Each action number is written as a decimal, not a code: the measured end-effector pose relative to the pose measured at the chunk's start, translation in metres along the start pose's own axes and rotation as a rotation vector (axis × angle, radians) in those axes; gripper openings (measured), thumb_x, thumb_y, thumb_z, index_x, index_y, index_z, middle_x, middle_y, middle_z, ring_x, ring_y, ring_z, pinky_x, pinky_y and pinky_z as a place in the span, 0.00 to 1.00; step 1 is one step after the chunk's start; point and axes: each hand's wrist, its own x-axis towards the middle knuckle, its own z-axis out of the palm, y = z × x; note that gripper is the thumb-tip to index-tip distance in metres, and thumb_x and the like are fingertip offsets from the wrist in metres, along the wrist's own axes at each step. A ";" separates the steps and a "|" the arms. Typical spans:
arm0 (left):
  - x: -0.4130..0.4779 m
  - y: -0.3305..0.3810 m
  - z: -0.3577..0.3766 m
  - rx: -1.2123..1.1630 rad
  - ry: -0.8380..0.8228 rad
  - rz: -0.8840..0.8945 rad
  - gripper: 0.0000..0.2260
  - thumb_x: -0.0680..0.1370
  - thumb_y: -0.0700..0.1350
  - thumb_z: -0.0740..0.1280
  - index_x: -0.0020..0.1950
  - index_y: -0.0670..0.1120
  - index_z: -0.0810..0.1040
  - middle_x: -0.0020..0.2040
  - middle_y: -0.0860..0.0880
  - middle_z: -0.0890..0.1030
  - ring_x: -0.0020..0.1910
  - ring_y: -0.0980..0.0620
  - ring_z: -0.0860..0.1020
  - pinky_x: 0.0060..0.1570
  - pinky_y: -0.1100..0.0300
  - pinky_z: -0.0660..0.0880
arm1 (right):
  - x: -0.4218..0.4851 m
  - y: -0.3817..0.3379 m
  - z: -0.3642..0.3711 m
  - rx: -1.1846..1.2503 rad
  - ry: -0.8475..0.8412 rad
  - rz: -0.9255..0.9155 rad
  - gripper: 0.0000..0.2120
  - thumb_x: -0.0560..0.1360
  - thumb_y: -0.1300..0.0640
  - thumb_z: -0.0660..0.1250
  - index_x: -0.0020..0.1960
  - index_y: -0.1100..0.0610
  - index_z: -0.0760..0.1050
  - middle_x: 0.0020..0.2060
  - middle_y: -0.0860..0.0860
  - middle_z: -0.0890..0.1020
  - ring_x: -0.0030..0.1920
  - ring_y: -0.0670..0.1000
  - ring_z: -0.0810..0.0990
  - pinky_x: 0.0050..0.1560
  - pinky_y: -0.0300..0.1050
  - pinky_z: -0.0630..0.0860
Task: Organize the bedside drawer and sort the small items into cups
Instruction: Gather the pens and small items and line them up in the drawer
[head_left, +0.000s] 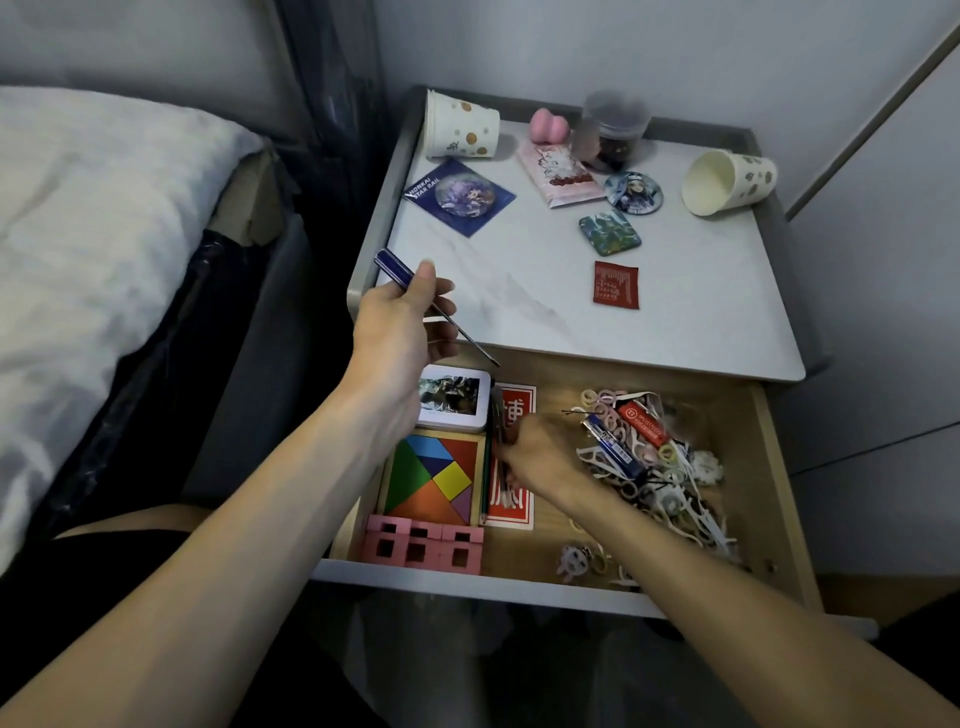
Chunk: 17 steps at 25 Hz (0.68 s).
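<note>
**At the open drawer, both hands hold slim things**

Over the front edge of the nightstand top (675, 312), the left hand (400, 322) is raised with its thumb and fingers pinched on a blue-handled tool (397, 270). The tool is tilted, and its thin metal shaft points down towards the drawer (779, 467), which stands pulled out below. Inside the drawer, the right hand (540, 452) is low, its fingers curled round a few dark pens or pencils (497, 415); which they are cannot be told. That bundle lies along the gap between the tangram puzzle (431, 478) and a red card (519, 506).

Just right of that hand lies a loose heap of small items (660, 467): hair ties, white picks and a blue and a red tube. A picture tin (452, 397) sits behind the puzzle, and pink blocks (423, 545) sit in front of it.

On the top, two paper cups lie on their sides, well apart: the left cup (460, 127) in the far left corner, the right cup (727, 182) near the right edge, badges and packets between them.
</note>
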 end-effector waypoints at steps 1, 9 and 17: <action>0.000 0.000 0.000 -0.004 -0.009 -0.004 0.12 0.84 0.48 0.60 0.49 0.42 0.77 0.36 0.49 0.77 0.31 0.53 0.73 0.31 0.62 0.73 | 0.002 -0.003 0.000 -0.015 0.028 -0.011 0.08 0.80 0.58 0.66 0.42 0.57 0.75 0.37 0.53 0.81 0.37 0.52 0.83 0.36 0.45 0.79; -0.002 -0.002 0.003 -0.025 -0.059 0.001 0.08 0.84 0.46 0.60 0.54 0.40 0.70 0.33 0.47 0.81 0.29 0.51 0.73 0.27 0.63 0.73 | 0.011 -0.004 0.002 0.007 0.088 -0.070 0.09 0.81 0.56 0.63 0.43 0.59 0.74 0.35 0.49 0.76 0.33 0.48 0.76 0.32 0.42 0.72; -0.005 -0.006 0.004 0.086 -0.084 -0.008 0.11 0.82 0.47 0.64 0.47 0.39 0.77 0.37 0.46 0.78 0.29 0.53 0.73 0.28 0.63 0.74 | 0.006 -0.001 -0.025 -0.044 0.000 -0.113 0.14 0.80 0.49 0.65 0.47 0.60 0.78 0.38 0.54 0.83 0.36 0.53 0.83 0.41 0.52 0.81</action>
